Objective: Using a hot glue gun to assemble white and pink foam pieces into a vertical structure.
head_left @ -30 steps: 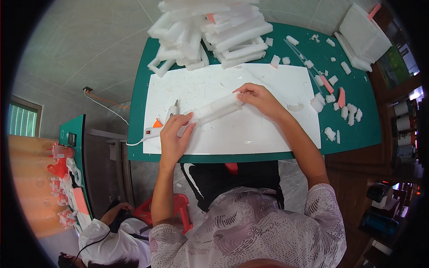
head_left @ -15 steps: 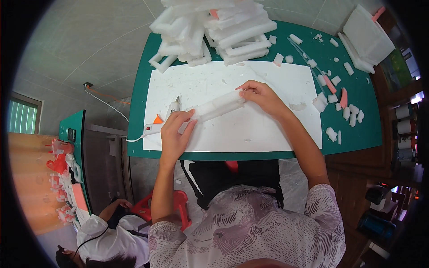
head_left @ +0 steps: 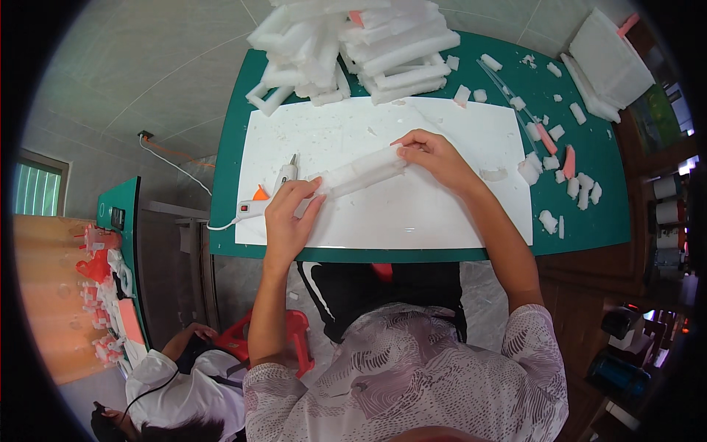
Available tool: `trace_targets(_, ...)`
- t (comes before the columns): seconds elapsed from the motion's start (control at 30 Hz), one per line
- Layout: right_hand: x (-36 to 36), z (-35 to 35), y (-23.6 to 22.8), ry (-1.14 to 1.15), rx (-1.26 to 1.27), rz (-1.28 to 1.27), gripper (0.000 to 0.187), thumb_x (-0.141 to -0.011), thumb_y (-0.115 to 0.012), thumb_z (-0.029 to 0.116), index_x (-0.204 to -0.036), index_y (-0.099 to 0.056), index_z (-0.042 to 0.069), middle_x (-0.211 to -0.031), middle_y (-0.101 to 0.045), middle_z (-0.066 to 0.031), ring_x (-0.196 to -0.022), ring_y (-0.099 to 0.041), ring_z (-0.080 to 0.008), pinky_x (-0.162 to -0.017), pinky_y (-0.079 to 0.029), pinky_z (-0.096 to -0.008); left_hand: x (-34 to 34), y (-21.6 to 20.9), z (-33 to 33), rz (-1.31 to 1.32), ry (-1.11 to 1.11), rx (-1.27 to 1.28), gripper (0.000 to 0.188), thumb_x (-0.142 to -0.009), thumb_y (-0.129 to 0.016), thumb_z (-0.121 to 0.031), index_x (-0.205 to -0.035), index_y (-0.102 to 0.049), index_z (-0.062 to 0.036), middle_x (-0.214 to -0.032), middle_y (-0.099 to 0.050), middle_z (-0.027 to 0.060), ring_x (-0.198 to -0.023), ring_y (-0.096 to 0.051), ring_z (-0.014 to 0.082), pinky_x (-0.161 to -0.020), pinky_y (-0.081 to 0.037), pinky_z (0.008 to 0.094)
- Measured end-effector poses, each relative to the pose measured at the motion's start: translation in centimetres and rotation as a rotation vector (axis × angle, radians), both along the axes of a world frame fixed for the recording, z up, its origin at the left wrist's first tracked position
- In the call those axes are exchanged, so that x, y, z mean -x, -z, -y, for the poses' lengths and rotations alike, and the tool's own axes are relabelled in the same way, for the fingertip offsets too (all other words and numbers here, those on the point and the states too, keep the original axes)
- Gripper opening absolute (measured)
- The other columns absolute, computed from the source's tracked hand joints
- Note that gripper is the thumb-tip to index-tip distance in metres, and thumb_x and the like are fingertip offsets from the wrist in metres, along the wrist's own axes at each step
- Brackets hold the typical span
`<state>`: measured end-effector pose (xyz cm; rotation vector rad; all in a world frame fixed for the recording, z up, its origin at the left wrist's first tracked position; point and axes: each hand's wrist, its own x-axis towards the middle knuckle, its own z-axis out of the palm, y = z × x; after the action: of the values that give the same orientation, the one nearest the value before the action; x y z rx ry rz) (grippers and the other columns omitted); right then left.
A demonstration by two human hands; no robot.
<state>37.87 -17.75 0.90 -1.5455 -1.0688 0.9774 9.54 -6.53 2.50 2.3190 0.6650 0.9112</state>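
A long white foam strip point(head_left: 362, 172) stretches between my two hands, just over the white board point(head_left: 412, 221), its right end tipped toward the far side. My left hand point(head_left: 290, 214) pinches the strip's left end between thumb and fingers. At the other end, my right hand point(head_left: 433, 158) grips it, thumb on the near face and fingers behind. Beside my left hand lies a white glue gun point(head_left: 286, 177) with an orange trigger and a metal tip, partly covered by that hand.
Foam frames point(head_left: 398, 59) are stacked at the table's far edge. Foam scraps point(head_left: 549, 162) and clear glue sticks point(head_left: 508, 92) lie on the green tabletop point(head_left: 589, 221) at right. The glue gun's white cord point(head_left: 221, 227) runs off left. Another person point(head_left: 188, 383) sits at lower left by a red stool point(head_left: 298, 342).
My hands keep their hold on the foam strip with hardly any movement. The whole view has shifted very slightly.
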Motion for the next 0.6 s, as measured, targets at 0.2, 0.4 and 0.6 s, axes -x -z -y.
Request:
trace_targets(0.2, 0.11, 0.05, -0.22, -0.003, 0.003, 0.008, 0.024, -0.095, -0.065, 0.023, -0.108, -0.07, 0.004, -0.098, -0.067, -0.0044, -0.095, -0.059, -0.0127, -0.089, -0.044, -0.0261, 0.04, 0.07, -0.08, 0.001, 0.004, -0.003, 0.028, -0.082, -0.076, 0.001, -0.11, -0.072, -0.0003, -0.095, -0.068, 0.0115, -0.082, -0.067, 0.0214, -0.076, -0.052, 0.0295)
trace_targets(0.4, 0.04, 0.0, 0.03, 0.006, 0.005, 0.003, 0.024, -0.094, -0.065, 0.023, -0.108, -0.069, 0.004, -0.098, -0.067, -0.0049, -0.095, -0.058, -0.0131, -0.089, -0.044, -0.0261, -0.04, 0.02, 0.03, 0.012, -0.001, 0.015, 0.028, -0.081, -0.077, 0.001, -0.109, -0.072, 0.0, -0.095, -0.069, 0.0115, -0.082, -0.067, 0.0214, -0.076, -0.053, 0.0295)
trace_targets(0.6, 0.09, -0.07, 0.15, 0.015, 0.009, 0.01, 0.024, -0.094, -0.066, 0.023, -0.108, -0.069, 0.004, -0.098, -0.067, -0.0052, -0.095, -0.058, -0.0134, -0.089, -0.044, -0.0261, 0.02, 0.24, -0.08, 0.023, -0.005, 0.029, 0.03, -0.08, -0.077, 0.001, -0.11, -0.072, 0.0, -0.094, -0.069, 0.0111, -0.082, -0.067, 0.0208, -0.076, -0.052, 0.0293)
